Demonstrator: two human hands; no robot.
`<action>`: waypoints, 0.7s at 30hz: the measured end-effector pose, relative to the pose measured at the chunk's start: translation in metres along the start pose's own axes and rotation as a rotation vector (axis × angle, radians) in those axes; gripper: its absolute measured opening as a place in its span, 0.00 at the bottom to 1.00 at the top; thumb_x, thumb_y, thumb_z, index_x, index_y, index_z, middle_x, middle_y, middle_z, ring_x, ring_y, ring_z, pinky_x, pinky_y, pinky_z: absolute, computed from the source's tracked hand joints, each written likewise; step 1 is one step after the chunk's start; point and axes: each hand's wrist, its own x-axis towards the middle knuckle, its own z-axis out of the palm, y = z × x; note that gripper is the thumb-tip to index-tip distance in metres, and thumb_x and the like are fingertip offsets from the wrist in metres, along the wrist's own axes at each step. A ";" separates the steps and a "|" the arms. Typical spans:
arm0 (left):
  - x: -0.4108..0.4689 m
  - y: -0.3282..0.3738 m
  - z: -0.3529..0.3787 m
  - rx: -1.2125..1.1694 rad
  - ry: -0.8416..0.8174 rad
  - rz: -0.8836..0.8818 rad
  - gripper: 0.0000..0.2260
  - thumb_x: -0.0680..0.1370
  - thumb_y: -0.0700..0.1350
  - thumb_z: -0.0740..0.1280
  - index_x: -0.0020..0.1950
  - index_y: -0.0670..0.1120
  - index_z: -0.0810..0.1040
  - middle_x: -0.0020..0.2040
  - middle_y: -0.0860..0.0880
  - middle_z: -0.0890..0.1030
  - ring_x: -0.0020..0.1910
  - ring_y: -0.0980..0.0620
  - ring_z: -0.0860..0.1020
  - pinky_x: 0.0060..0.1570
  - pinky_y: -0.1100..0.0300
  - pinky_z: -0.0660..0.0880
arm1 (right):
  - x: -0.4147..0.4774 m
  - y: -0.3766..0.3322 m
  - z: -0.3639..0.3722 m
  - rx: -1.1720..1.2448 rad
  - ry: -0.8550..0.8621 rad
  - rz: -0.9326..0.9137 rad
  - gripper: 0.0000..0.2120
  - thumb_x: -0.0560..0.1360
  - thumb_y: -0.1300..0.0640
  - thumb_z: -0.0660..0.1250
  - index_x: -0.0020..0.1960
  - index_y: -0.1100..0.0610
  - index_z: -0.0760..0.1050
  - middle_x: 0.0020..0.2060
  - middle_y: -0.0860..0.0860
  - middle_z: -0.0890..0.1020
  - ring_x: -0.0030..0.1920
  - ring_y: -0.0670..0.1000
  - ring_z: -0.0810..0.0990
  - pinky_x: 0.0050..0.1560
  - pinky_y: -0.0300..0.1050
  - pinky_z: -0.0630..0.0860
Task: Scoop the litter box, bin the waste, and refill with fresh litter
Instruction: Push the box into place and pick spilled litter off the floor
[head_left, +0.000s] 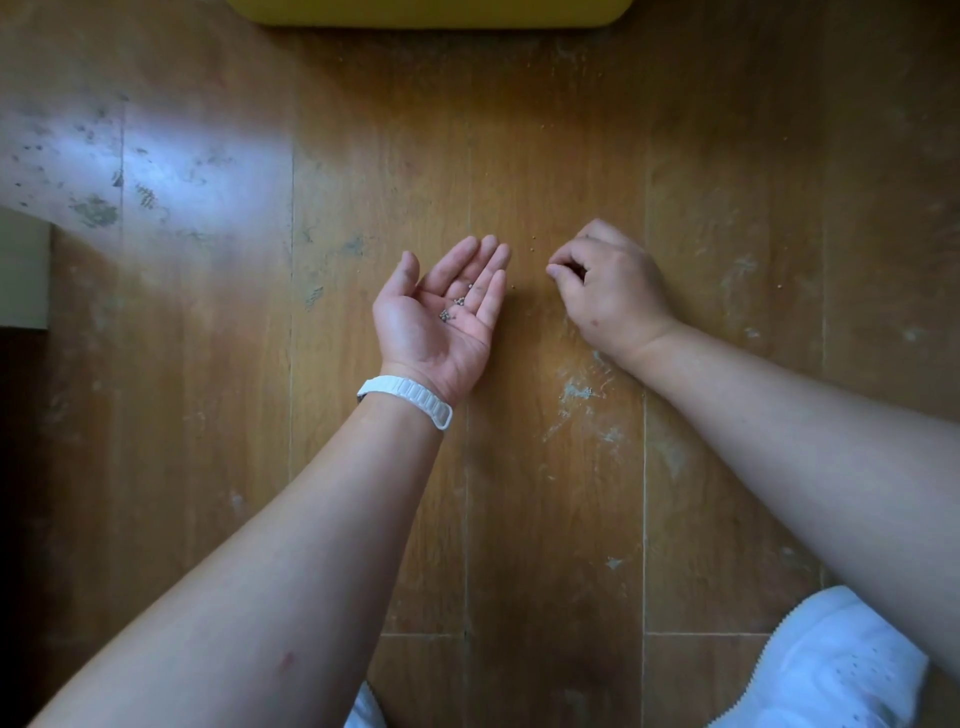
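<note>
Entry, layout only. I see small grey litter granules (457, 305) in the upturned left hand (441, 317), at the base of its fingers. The right hand (610, 291) is right of the left fingertips and apart from them, knuckles up, fingertips drawn together just above the brown wooden plank floor (571, 493).

One loose tan grain (513, 287) lies on the floor just right of the left little finger. A second loose grain (533, 238) lies between the two sets of fingertips.

The yellow rounded plastic tray edge (431, 13) is well ahead of all fingers. The white ribbed wristband (410, 397) is behind the left palm. The white perforated shoe (841, 670) is far behind the right fingers.
</note>
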 end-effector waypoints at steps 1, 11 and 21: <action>0.001 0.000 0.000 0.002 0.000 -0.002 0.26 0.83 0.55 0.54 0.52 0.34 0.80 0.54 0.37 0.83 0.55 0.40 0.82 0.53 0.53 0.80 | 0.000 0.000 0.000 -0.019 -0.009 -0.015 0.06 0.75 0.59 0.67 0.43 0.61 0.81 0.42 0.54 0.79 0.44 0.55 0.77 0.44 0.45 0.73; 0.001 -0.002 0.002 0.045 -0.011 -0.027 0.26 0.83 0.55 0.54 0.53 0.33 0.79 0.54 0.35 0.83 0.55 0.39 0.82 0.61 0.51 0.76 | -0.014 -0.029 -0.009 0.089 0.064 -0.025 0.04 0.73 0.60 0.68 0.41 0.60 0.79 0.40 0.53 0.78 0.39 0.51 0.76 0.40 0.42 0.71; 0.001 -0.005 0.012 0.050 -0.058 -0.053 0.26 0.83 0.53 0.54 0.50 0.32 0.79 0.51 0.34 0.82 0.49 0.37 0.83 0.55 0.47 0.78 | -0.035 -0.063 -0.006 0.282 0.104 -0.059 0.03 0.71 0.61 0.71 0.40 0.61 0.80 0.39 0.53 0.78 0.37 0.48 0.76 0.40 0.36 0.72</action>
